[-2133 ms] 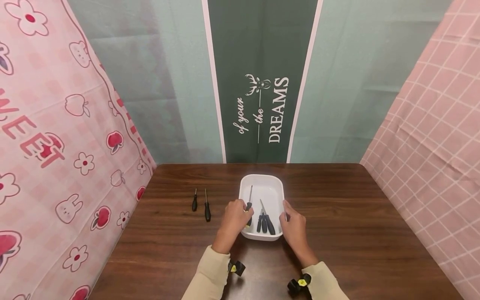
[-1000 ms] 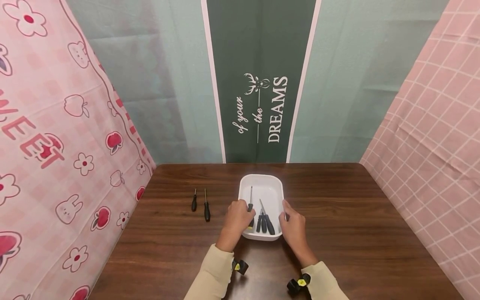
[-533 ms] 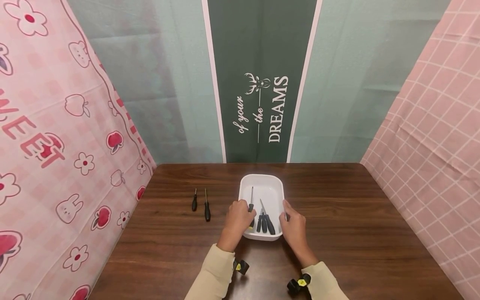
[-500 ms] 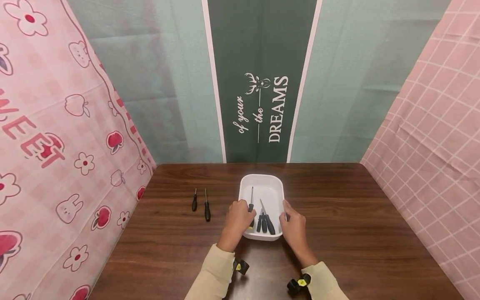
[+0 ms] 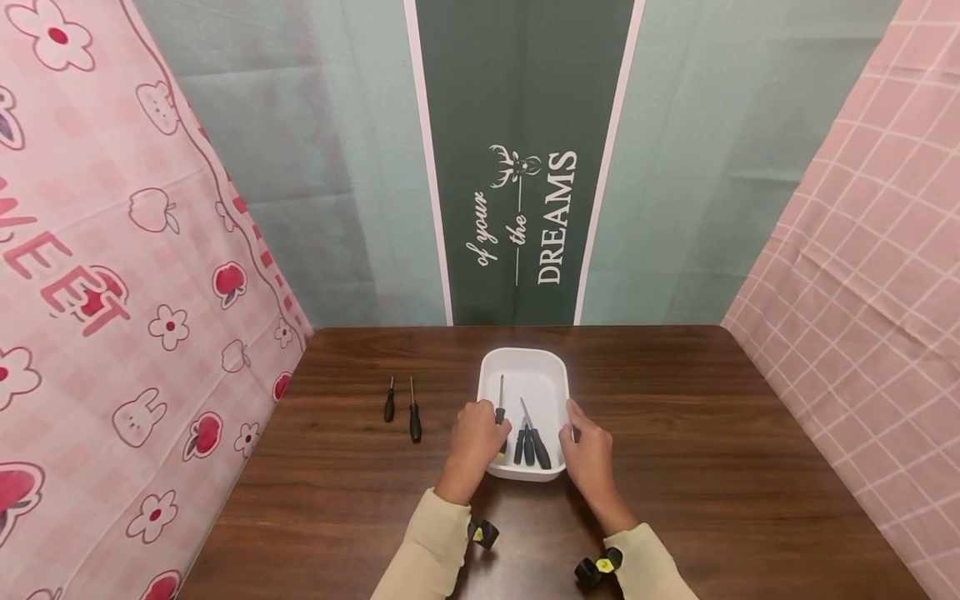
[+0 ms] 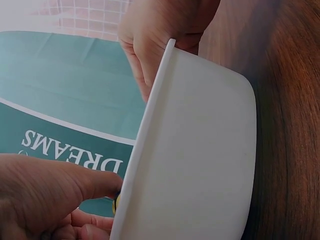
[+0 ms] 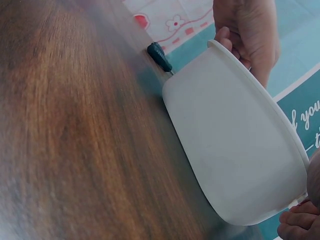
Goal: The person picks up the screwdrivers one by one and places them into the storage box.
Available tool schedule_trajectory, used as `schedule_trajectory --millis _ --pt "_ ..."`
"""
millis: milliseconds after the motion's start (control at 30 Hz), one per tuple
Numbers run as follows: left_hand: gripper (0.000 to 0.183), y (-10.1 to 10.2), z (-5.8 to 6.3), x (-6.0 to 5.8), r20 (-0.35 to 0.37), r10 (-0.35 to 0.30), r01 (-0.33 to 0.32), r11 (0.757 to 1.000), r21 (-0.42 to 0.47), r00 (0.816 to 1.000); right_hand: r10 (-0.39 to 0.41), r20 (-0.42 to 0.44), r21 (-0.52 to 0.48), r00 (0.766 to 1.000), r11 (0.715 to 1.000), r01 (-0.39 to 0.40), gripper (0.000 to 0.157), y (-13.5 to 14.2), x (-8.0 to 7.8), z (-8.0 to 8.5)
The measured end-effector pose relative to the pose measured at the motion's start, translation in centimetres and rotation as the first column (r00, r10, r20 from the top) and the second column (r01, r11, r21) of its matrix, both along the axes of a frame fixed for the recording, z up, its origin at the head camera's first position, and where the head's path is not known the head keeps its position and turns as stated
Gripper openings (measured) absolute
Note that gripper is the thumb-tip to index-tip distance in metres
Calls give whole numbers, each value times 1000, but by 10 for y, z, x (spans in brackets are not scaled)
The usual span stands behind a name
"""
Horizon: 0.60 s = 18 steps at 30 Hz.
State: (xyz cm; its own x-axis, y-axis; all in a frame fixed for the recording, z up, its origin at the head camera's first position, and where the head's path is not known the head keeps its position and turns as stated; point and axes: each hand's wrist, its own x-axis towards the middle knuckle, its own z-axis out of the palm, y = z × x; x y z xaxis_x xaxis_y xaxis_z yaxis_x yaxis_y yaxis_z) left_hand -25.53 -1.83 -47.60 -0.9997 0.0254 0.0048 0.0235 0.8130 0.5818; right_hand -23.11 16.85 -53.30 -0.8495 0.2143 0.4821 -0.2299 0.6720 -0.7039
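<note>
A white rectangular tray (image 5: 558,392) stands on the table between both hands. My left hand (image 5: 472,442) grips a screwdriver (image 5: 500,412) by its dark, yellow-ended handle, over the tray's left side; the shaft points toward the far end, and the fingers hide part of the handle. My right hand (image 5: 590,446) holds the tray's right rim between thumb and fingers. Inside the tray, several dark-handled screwdrivers (image 5: 529,448) lie close together near its front. In the left wrist view, the tray's outer wall (image 6: 195,145) hides what it contains; a yellow-and-black handle end (image 6: 116,202) shows by the left hand's thumb.
Left of the tray, a short black screwdriver (image 5: 389,406) and a longer black screwdriver (image 5: 415,422) lie side by side on the brown wooden table (image 5: 675,417). Printed cloth hangs at the back (image 5: 510,100) and along both sides.
The left hand and its screwdriver have shifted slightly right since the earliest frame, the screwdriver tilting a little. The right hand and tray stay put, as do the two screwdrivers on the table.
</note>
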Motion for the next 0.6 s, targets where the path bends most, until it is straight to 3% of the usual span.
schedule_trajectory --millis 600 --pt "24 4 -6 -1 -83 -22 12 993 -115 996 3 -10 -3 1000 1000 -4 40 1 -3 -2"
